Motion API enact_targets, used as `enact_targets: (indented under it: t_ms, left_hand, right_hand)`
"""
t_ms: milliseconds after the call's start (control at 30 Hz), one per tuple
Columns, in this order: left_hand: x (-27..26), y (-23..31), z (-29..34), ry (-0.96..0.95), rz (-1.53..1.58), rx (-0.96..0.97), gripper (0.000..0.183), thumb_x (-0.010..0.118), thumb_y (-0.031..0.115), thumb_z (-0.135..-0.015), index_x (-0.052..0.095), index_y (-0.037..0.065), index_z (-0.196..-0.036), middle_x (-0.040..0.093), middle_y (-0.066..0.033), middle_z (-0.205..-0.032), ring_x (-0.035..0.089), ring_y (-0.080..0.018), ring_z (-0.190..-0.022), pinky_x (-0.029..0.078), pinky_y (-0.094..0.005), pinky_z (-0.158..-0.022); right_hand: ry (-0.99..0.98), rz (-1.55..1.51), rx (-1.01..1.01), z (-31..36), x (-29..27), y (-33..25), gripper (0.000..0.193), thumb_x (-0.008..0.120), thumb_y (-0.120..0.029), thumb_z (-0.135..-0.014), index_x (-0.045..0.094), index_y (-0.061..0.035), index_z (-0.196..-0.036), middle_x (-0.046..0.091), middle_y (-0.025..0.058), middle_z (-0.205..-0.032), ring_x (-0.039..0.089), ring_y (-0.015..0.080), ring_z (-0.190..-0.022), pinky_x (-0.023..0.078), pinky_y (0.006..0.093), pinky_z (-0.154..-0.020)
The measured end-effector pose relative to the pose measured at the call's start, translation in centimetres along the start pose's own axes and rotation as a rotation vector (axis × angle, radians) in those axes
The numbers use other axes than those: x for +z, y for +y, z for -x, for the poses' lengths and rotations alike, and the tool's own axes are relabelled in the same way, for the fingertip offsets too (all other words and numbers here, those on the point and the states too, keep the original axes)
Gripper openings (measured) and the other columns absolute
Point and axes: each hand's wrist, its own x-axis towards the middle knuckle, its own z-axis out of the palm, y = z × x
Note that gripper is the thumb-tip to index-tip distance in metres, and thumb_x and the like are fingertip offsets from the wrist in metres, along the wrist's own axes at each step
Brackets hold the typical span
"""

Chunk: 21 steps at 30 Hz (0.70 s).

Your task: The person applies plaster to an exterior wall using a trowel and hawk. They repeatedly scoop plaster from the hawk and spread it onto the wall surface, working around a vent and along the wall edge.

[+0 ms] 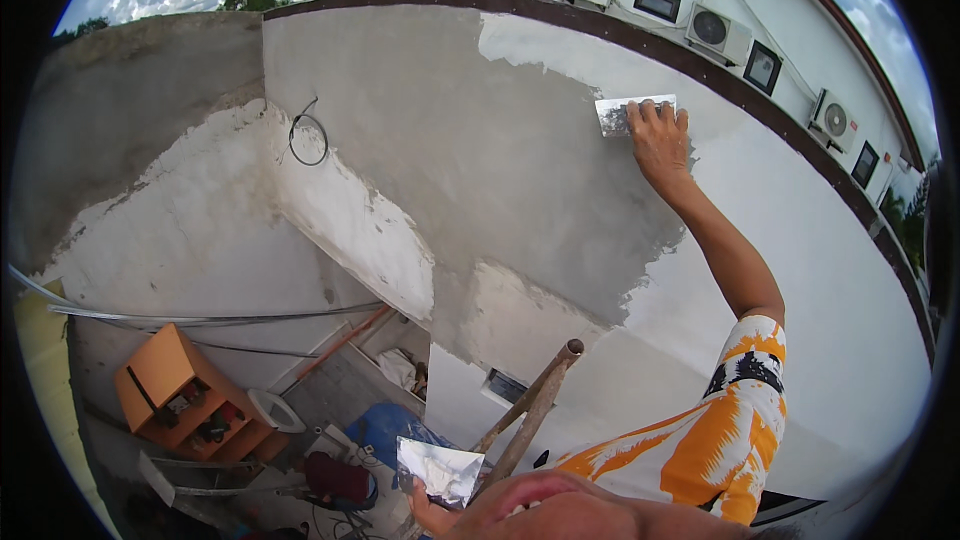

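High on the wall, my right hand point(660, 145) grips a metal plastering trowel point(612, 118). The blade is against the wall at the border between a grey coated patch point(520, 170) and the white surface point(790, 230). Low in the view, my left hand point(433, 514) holds a flat metal plate point(462, 466) by its near edge. White putty point(440, 477) lies on that plate. Part of my left hand is hidden under it.
Ladder poles point(541, 402) rise beside the plate. A coiled cable point(309, 140) sticks out of the wall near the corner. Below are an orange wooden cabinet point(170, 370), a blue sheet point(385, 432) and clutter. A dark coping point(720, 80) tops the wall.
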Motion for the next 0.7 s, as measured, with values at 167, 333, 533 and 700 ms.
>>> enact_targets:
  t_ms: [167,333,533,700]
  left_hand:
    - [0.0,-0.1,-0.1,0.012,-0.013,0.027,0.041,0.063,0.023,-0.095,0.055,0.0,-0.127,0.065,-0.0149,-0.118,0.067,-0.0265,-0.102,0.056,-0.04,-0.085]
    - [-0.2,-0.1,-0.6,0.045,-0.026,0.054,0.041,0.063,0.023,-0.094,0.055,0.0,-0.127,0.065,-0.0148,-0.118,0.067,-0.0264,-0.102,0.056,-0.0399,-0.085]
    - [-0.5,-0.2,-0.7,0.063,-0.019,0.055,0.041,0.063,0.023,-0.094,0.056,0.0,-0.127,0.065,-0.0148,-0.117,0.067,-0.0263,-0.102,0.056,-0.0398,-0.085]
    - [-0.4,0.0,-0.4,0.041,-0.022,0.032,0.041,0.063,0.023,-0.094,0.056,0.0,-0.127,0.065,-0.0147,-0.117,0.067,-0.0263,-0.102,0.056,-0.0398,-0.085]
  right_hand:
    - [0.225,-0.117,-0.314,-11.0,4.7,-10.0,0.029,0.059,-0.013,-0.091,0.067,-0.0109,-0.118,0.063,0.0098,-0.126,0.057,0.0281,-0.118,0.041,0.051,-0.103]
    - [0.369,-0.105,-0.368,-21.6,9.7,-17.8,0.024,0.058,-0.02,-0.091,0.075,-0.0074,-0.102,0.069,0.0119,-0.114,0.059,0.0283,-0.116,0.041,0.0496,-0.105]
    - [0.196,0.029,-0.288,-22.0,10.2,-18.0,0.029,0.057,-0.022,-0.091,0.077,-0.0066,-0.106,0.07,0.0133,-0.112,0.058,0.0326,-0.118,0.039,0.0534,-0.106]
    - [0.15,0.04,-0.261,-17.1,7.7,-11.7,0.029,0.057,-0.022,-0.091,0.076,-0.0054,-0.105,0.069,0.0147,-0.112,0.058,0.0342,-0.117,0.039,0.0552,-0.104]
